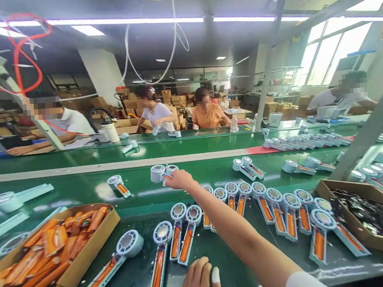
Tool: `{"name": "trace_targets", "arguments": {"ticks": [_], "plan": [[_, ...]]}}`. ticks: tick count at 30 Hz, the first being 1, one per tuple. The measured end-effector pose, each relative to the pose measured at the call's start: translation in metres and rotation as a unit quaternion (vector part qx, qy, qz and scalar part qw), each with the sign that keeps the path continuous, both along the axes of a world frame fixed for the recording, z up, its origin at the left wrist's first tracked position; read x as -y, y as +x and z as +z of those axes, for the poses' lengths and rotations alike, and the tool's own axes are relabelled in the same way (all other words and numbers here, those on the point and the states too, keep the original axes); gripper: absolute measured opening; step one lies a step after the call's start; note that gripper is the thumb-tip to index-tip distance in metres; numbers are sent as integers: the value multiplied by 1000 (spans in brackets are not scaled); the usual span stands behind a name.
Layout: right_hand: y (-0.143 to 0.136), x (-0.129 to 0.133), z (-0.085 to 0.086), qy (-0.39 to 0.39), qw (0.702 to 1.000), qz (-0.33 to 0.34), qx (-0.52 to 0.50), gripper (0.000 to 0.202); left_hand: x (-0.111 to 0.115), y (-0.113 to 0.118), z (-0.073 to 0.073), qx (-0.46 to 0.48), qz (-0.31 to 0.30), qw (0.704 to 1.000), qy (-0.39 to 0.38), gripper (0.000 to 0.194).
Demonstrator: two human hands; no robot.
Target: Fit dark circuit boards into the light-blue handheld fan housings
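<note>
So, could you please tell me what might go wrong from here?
The right hand is at a round-headed unit and might nudge the neighbouring unit. The right forearm crosses close-set units in this view; if lowered, it could knock them. The orange packs are heaped in the cardboard box, so one might slide out if bumped.

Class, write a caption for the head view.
Outstretched right hand touching a light-blue fan housing over the green conveyor belt.
</note>
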State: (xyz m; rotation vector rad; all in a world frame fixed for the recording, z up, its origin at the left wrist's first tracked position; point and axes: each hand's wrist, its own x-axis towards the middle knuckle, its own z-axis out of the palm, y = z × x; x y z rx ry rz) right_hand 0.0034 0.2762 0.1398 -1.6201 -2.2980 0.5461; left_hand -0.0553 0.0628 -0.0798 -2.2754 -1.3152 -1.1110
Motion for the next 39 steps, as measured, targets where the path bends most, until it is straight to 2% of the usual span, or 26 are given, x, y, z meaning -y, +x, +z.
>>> {"name": "trace_targets", "arguments": {"ticks": [3,5,7,9,12,15,17,20,22,24,25,26,28,31,33,35,39], "plan": [[52,60,-6,32,999,-37,-24,27,0,-4,4,-52,-10,998,-13,23],[85,116,-20,48,996,-64,-34,25,-1,-6,7,-75,-28,996,-27,27],[111,172,-44,46,993,-88,-71,15,-3,-8,8,-79,-50,995,-33,30],[127,217,-73,31,986,-138,-84,7,-3,-8,10,-50,-64,995,-52,29],[133,251,-112,46,975,-216,-20,6,-3,-5,15,67,-52,984,-158,29],[125,254,-133,65,960,-270,29,9,1,3,23,226,0,935,-273,37],[118,250,-134,72,961,-268,9,24,5,10,28,295,15,900,-320,41],[119,248,-120,56,975,-203,-71,48,10,20,35,340,2,869,-360,44],[138,249,-105,31,979,-162,-119,46,12,27,38,352,-4,858,-374,49],[176,248,-90,19,975,-170,-141,37,12,32,41,356,4,853,-381,56],[202,248,-84,20,970,-205,-131,34,11,35,41,353,11,855,-380,61],[232,247,-79,28,959,-267,-95,33,9,37,42,348,16,858,-377,65],[298,246,-72,43,913,-406,-9,33,5,40,41,335,24,870,-362,73],[393,248,-65,49,850,-521,60,33,-1,41,38,329,25,879,-345,77],[441,248,-62,20,832,-547,93,27,-5,41,37,342,23,876,-339,76],[474,244,-64,-28,834,-539,114,21,-8,40,38,354,19,871,-340,75],[503,229,-77,-115,852,-492,141,29,-12,42,43,354,14,871,-340,71]]}}
